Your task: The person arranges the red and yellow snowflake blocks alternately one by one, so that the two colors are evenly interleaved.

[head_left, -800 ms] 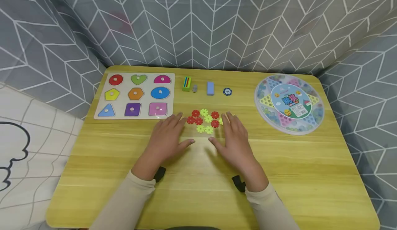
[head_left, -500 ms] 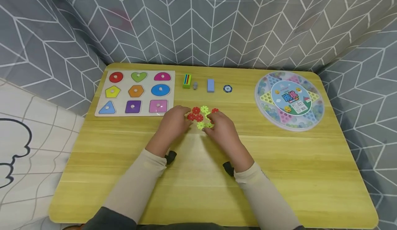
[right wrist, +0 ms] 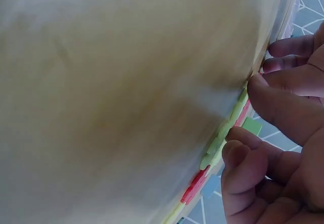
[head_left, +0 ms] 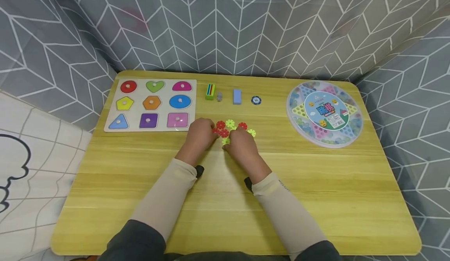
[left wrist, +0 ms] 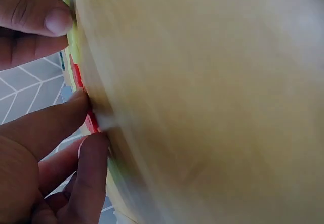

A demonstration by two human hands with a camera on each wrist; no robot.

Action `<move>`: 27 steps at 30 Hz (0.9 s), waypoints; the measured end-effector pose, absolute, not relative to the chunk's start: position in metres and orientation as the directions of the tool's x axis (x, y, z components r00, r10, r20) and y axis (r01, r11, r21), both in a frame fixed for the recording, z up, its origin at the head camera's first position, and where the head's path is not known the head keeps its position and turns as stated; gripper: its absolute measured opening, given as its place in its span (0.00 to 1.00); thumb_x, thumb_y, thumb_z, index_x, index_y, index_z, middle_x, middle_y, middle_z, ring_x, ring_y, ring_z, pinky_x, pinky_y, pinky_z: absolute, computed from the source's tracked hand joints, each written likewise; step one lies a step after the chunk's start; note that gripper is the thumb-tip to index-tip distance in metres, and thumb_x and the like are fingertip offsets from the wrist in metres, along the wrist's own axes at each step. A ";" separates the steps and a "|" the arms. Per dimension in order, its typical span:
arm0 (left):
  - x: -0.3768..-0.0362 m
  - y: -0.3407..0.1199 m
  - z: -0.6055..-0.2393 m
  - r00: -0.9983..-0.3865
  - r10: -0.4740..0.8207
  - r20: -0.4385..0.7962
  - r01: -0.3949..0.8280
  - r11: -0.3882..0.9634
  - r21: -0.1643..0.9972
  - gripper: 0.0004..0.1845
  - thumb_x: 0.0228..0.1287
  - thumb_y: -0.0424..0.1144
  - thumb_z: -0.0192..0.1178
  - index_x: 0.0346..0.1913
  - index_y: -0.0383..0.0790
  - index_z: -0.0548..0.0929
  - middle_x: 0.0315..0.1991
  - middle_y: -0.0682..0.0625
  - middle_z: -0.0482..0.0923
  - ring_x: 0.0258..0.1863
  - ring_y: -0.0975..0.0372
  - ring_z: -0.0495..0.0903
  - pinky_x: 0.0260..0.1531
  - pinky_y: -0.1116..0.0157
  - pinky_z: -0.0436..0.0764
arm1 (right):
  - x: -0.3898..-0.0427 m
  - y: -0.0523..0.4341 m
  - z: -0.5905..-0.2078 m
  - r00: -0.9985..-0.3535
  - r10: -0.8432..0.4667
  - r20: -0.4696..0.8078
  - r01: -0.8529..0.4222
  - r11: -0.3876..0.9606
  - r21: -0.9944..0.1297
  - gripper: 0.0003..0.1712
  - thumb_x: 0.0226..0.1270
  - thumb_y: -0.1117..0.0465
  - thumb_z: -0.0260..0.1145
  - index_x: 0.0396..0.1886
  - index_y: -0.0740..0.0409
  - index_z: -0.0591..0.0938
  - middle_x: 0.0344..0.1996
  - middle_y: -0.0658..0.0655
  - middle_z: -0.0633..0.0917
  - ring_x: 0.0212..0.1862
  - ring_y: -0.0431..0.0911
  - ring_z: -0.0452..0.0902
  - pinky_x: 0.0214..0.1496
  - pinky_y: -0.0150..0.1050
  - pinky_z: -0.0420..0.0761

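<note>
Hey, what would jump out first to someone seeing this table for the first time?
Two hands, the left hand and right hand, meet over a cluster of red and yellow-green snowflake discs at the table's middle. A shape puzzle board lies far left, and a round marble game case sits far right.

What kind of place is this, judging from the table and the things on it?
Probably a play or learning corner: a small wooden table holds a shape puzzle board, a round marble game and red and green snowflake discs, with patterned grey curtains behind.
</note>
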State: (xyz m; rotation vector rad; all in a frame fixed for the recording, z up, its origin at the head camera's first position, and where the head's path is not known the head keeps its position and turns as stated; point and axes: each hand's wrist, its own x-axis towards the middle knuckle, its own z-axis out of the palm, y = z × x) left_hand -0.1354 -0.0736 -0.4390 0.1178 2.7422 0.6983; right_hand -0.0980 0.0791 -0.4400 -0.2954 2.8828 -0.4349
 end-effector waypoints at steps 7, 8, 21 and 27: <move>-0.138 -0.077 -0.440 -0.953 0.147 -0.264 0.007 0.884 0.468 0.16 0.65 0.40 0.72 0.50 0.33 0.89 0.49 0.41 0.86 0.51 0.48 0.81 0.56 0.54 0.77 | -0.100 0.075 -0.438 -0.948 -0.249 -0.196 -0.190 0.942 -0.276 0.12 0.65 0.58 0.77 0.31 0.63 0.86 0.32 0.58 0.82 0.36 0.52 0.80 0.39 0.46 0.82; -0.138 -0.077 -0.440 -0.953 0.147 -0.263 0.006 0.882 0.471 0.16 0.65 0.40 0.73 0.49 0.33 0.89 0.48 0.42 0.86 0.50 0.48 0.81 0.55 0.54 0.78 | -0.101 0.075 -0.437 -0.946 -0.257 -0.196 -0.199 0.941 -0.274 0.11 0.66 0.60 0.76 0.33 0.65 0.86 0.34 0.59 0.83 0.38 0.52 0.81 0.42 0.46 0.82; -0.137 -0.078 -0.442 -0.953 0.163 -0.257 0.016 0.870 0.492 0.14 0.64 0.41 0.73 0.44 0.33 0.90 0.43 0.42 0.86 0.46 0.49 0.82 0.51 0.54 0.79 | -0.107 0.068 -0.438 -0.952 -0.203 -0.230 -0.143 0.957 -0.253 0.21 0.67 0.52 0.77 0.42 0.68 0.86 0.44 0.64 0.83 0.44 0.55 0.82 0.46 0.47 0.83; -0.132 -0.080 -0.442 -0.945 0.177 -0.273 0.019 0.867 0.498 0.13 0.63 0.41 0.74 0.42 0.34 0.89 0.39 0.44 0.84 0.43 0.51 0.81 0.49 0.55 0.79 | -0.106 0.070 -0.437 -0.944 -0.211 -0.253 -0.136 0.949 -0.285 0.17 0.66 0.57 0.77 0.43 0.67 0.84 0.43 0.63 0.83 0.45 0.54 0.81 0.46 0.47 0.83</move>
